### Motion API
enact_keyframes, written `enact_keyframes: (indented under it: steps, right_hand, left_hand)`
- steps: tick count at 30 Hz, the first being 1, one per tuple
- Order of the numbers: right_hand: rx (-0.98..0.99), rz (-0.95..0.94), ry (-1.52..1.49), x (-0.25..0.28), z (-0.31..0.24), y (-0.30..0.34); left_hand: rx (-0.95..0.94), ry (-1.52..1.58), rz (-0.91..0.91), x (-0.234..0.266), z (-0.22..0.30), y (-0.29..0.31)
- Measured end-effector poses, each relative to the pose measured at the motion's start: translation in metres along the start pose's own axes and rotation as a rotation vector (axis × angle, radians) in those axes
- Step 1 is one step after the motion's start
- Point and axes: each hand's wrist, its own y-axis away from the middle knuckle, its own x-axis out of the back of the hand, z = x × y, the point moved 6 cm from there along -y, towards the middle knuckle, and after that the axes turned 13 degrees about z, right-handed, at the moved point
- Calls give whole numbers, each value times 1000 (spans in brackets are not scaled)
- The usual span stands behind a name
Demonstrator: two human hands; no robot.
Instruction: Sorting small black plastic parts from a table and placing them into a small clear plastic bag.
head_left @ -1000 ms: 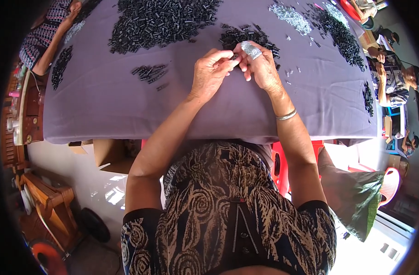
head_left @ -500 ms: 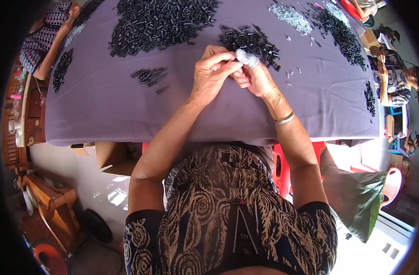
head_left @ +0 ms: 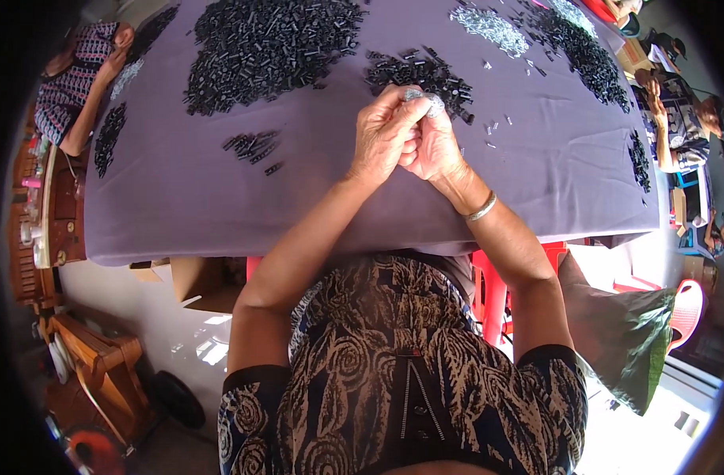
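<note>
My left hand (head_left: 382, 141) and my right hand (head_left: 437, 146) meet above the cloth, just on the near side of a small heap of black pieces (head_left: 445, 83). Both are closed, fingertips pressed together. A silvery, speckled covering (head_left: 435, 106) shows at the top of my right hand, around a thumb or finger; whether it is a wrap or something held is unclear. Whatever lies between the fingers is hidden. Left of my hands, a few black tube-shaped pieces (head_left: 251, 147) lie in a loose group.
A purple cloth (head_left: 299, 214) covers the table. A large black heap (head_left: 271, 55) lies at the far left, clear pieces (head_left: 492, 32) and another black heap (head_left: 587, 63) at the far right. Other people sit at the left (head_left: 81, 79) and right (head_left: 674, 119) sides.
My hands have drawn closer together and closed more tightly, covering more of the silvery covering. The whole view has shifted slightly.
</note>
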Motion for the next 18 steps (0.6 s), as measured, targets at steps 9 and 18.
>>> enact_keyframes:
  steps: [9, 18]
  right_hand:
    - [-89, 20, -82, 3, 8, -3]
    - [-1, 55, 69, 3, -5, -3]
  left_hand:
    - [173, 155, 127, 8, -12, 2]
    - [58, 79, 33, 7, -9, -1]
